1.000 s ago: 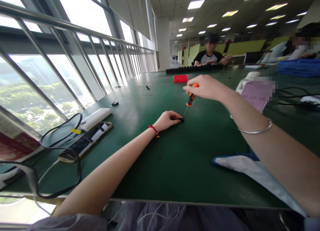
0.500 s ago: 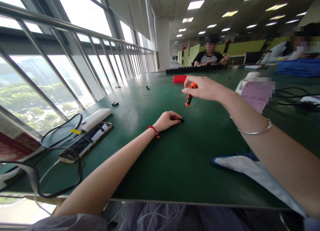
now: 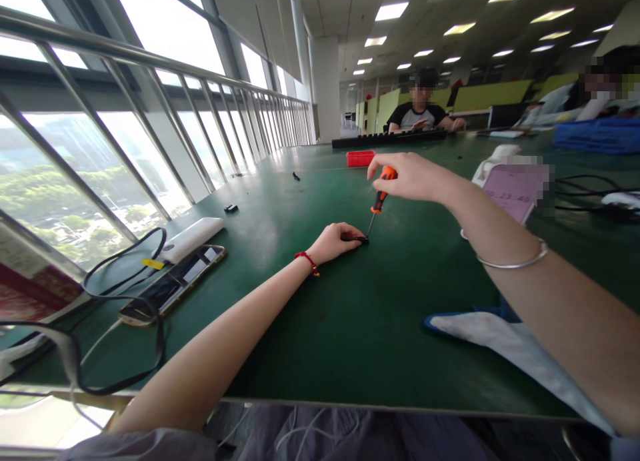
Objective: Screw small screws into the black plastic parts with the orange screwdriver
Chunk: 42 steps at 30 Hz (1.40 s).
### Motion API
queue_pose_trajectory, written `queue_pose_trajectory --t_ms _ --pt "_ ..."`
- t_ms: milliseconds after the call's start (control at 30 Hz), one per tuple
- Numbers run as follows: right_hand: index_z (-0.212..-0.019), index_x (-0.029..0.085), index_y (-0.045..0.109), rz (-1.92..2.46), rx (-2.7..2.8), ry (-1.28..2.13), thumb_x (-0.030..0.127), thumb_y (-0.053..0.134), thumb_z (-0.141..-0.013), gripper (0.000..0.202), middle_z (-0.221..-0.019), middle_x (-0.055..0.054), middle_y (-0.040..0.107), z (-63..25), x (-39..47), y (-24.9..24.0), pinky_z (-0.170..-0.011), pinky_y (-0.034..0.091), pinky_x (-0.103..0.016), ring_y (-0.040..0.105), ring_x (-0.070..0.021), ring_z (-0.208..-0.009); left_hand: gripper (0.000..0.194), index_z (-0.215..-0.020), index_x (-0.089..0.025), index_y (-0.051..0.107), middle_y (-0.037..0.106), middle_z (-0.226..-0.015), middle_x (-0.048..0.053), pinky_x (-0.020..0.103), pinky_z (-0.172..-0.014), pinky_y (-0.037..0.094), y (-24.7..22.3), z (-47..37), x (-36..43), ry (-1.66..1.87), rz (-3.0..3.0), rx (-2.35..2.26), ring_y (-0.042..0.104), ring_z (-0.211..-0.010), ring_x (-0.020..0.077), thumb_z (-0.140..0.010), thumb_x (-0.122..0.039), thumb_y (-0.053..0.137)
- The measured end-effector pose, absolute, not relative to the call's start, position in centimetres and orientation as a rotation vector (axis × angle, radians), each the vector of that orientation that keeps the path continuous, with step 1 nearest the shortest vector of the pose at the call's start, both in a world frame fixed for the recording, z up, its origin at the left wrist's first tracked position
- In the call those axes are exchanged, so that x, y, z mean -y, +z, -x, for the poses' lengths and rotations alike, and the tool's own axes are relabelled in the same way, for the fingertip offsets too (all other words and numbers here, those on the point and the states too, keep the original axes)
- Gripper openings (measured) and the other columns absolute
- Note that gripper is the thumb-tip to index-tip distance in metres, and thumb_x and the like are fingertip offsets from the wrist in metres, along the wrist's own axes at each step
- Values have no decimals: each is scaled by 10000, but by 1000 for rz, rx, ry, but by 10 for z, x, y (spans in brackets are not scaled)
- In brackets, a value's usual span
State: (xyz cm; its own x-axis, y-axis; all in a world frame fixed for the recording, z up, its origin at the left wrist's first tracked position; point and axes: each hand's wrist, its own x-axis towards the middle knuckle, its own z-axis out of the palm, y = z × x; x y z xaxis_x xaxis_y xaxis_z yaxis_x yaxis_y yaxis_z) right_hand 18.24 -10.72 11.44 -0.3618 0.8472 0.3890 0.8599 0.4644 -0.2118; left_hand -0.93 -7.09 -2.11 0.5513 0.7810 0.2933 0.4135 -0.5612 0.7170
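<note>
With its fingers closed, my left hand [image 3: 336,242] pins a small black part [image 3: 364,239] against the green table [image 3: 320,341]. The part is mostly covered by the fingers, so its kind does not show. Above it and to the right, my right hand [image 3: 411,176] grips the orange and black handle of a screwdriver [image 3: 381,196] from the top. The tool leans slightly, its handle toward the right. Its thin metal shaft runs down to the black part, where the tip meets its right end.
A red box [image 3: 361,158] lies beyond my hands. Left are a phone [image 3: 173,284], a white power bank [image 3: 194,238] and cables. At right stand a propped pink-screened phone [image 3: 515,191], a white and blue cloth [image 3: 470,326] and a blue basket [image 3: 597,136]. A person [image 3: 419,114] sits across.
My right hand's fingers have shifted slightly to the right and spread a little on the screwdriver handle. My left hand and the black part stay in place.
</note>
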Motion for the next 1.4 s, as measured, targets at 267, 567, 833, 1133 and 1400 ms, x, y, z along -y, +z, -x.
queue_pose_trajectory --t_ms 267,567,833,1133,1400 --pt "-778 206 618 1422 2275 -59 358 525 -770 178 -725 -12 603 -181 108 115 -551 297 -263 473 -133 -610 207 -917 -106 707 723 -883 73 254 -769 530 -22 9 71 821 -2176 -955 661 -793 157 -755 -214 638" --pt "-744 200 639 1381 2263 -48 382 530 -772 214 -707 -19 600 -181 108 114 -546 295 -268 472 -132 -603 206 -918 -114 708 724 -882 67 250 -770 528 -22 10 70 819 -2185 -958 661 -792 153 -758 -222 637" --pt "-772 223 672 1421 2238 -59 451 535 -769 266 -707 -16 605 -180 108 114 -551 307 -273 487 -144 -622 214 -923 -101 706 722 -890 80 258 -781 526 -19 9 73 814 -2188 -965 658 -797 158 -758 -216 634" --pt "-763 204 656 1417 2244 -29 466 503 -795 306 -692 -25 596 -181 107 113 -541 298 -275 484 -143 -602 199 -916 -116 709 724 -882 67 250 -768 528 -21 9 71 816 -2192 -957 660 -792 155 -757 -212 636" --pt "-824 210 641 1415 2241 7 469 548 -769 281 -713 -19 606 -180 108 113 -531 294 -270 468 -131 -579 198 -912 -113 707 721 -874 65 250 -768 528 -21 9 71 826 -2187 -958 657 -786 150 -752 -208 640"
